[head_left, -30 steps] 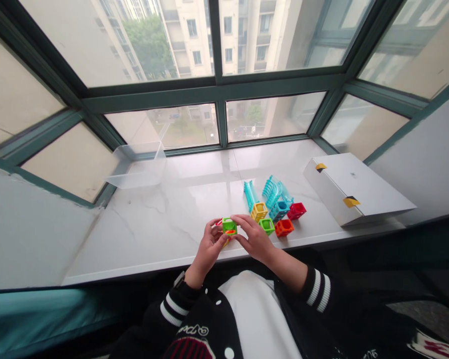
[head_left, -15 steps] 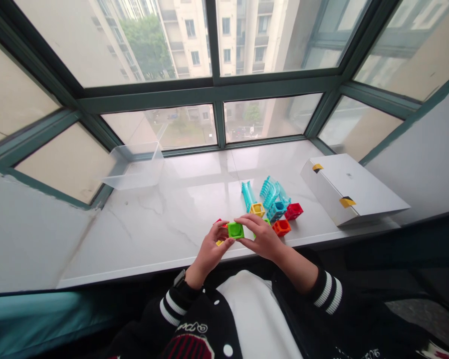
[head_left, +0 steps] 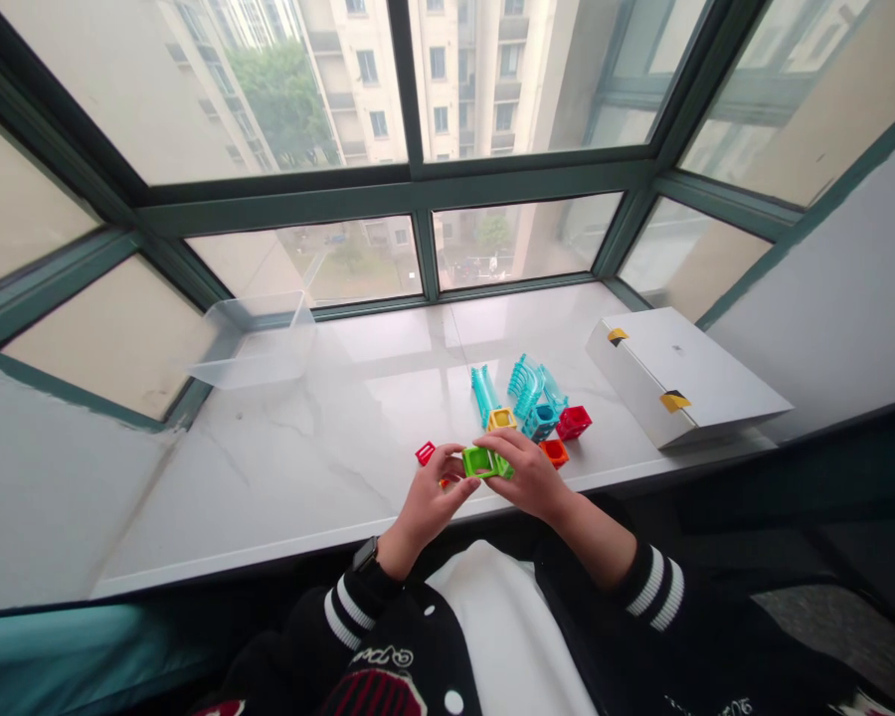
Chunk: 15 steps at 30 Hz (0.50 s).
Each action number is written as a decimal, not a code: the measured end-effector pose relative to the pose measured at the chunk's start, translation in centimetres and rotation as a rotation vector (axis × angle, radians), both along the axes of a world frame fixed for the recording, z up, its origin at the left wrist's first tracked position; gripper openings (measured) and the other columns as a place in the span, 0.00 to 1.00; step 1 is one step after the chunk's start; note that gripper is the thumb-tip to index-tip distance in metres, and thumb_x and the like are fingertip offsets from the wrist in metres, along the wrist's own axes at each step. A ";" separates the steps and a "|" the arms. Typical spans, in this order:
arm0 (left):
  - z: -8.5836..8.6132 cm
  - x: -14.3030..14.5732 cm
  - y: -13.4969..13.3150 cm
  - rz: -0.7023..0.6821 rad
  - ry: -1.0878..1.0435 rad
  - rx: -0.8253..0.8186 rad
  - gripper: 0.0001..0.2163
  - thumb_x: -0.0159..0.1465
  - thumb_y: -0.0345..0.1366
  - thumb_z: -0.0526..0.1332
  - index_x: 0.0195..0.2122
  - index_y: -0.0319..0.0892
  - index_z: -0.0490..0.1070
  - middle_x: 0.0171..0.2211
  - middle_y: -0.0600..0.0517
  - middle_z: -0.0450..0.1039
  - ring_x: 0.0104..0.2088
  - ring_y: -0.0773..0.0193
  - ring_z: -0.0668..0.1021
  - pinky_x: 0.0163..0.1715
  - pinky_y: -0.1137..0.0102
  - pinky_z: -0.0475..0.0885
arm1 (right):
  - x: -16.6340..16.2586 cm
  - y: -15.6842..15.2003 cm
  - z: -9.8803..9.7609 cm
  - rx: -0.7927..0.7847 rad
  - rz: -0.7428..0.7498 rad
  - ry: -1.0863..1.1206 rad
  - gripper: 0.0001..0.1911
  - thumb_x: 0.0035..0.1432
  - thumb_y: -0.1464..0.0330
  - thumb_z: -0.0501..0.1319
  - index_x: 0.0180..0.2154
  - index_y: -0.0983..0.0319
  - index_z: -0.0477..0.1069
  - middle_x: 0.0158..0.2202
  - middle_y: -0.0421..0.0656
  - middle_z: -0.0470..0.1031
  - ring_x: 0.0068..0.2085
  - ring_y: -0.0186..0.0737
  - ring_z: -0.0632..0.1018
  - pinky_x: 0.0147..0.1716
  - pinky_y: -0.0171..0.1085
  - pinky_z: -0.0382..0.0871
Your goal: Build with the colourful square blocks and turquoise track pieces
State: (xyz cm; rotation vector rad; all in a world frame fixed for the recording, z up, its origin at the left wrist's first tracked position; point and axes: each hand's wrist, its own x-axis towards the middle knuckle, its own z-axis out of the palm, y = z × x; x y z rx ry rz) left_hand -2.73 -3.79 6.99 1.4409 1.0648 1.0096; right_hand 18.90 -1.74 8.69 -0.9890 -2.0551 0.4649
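Observation:
A green hollow cube (head_left: 480, 461) is pinched between my two hands above the front edge of the white marble sill (head_left: 328, 438). My left hand (head_left: 429, 502) grips its left side, my right hand (head_left: 526, 472) its right side and top. A small red cube (head_left: 425, 453) lies on the sill just left of my left hand. Behind my right hand sit a yellow cube (head_left: 501, 420), a blue cube (head_left: 541, 422), a red cube (head_left: 573, 422), an orange cube (head_left: 554, 452) and clear teal ribbed track pieces (head_left: 526, 383).
A white cardboard box (head_left: 678, 373) with yellow tape lies at the sill's right end. A clear plastic tub (head_left: 258, 343) stands at the back left by the window frame. My dark jacket sleeves and lap fill the foreground.
The green cube has been pulled off the stack and turned on its side, moving right between my hands. A small red cube now lies free on the sill at left.

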 end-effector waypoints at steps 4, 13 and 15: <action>0.0 0.6 0.6 -0.006 -0.001 -0.005 0.22 0.66 0.49 0.70 0.55 0.46 0.67 0.40 0.48 0.81 0.42 0.57 0.83 0.44 0.62 0.77 | 0.6 -0.2 -0.1 0.032 0.023 -0.011 0.31 0.64 0.71 0.65 0.67 0.52 0.67 0.56 0.49 0.74 0.56 0.52 0.78 0.57 0.52 0.77; 1.2 2.6 2.1 -0.068 0.037 0.040 0.24 0.64 0.48 0.72 0.57 0.47 0.68 0.39 0.49 0.80 0.42 0.57 0.82 0.45 0.62 0.77 | 3.8 -0.1 1.7 -0.012 0.043 -0.043 0.30 0.69 0.64 0.64 0.69 0.52 0.65 0.59 0.50 0.75 0.60 0.54 0.77 0.61 0.55 0.75; 0.8 2.8 2.2 -0.114 0.044 0.047 0.27 0.64 0.47 0.72 0.60 0.48 0.67 0.42 0.49 0.79 0.43 0.57 0.82 0.45 0.61 0.77 | 5.0 -0.1 1.7 -0.021 0.028 -0.047 0.29 0.69 0.63 0.65 0.69 0.52 0.66 0.60 0.50 0.75 0.60 0.54 0.77 0.61 0.55 0.75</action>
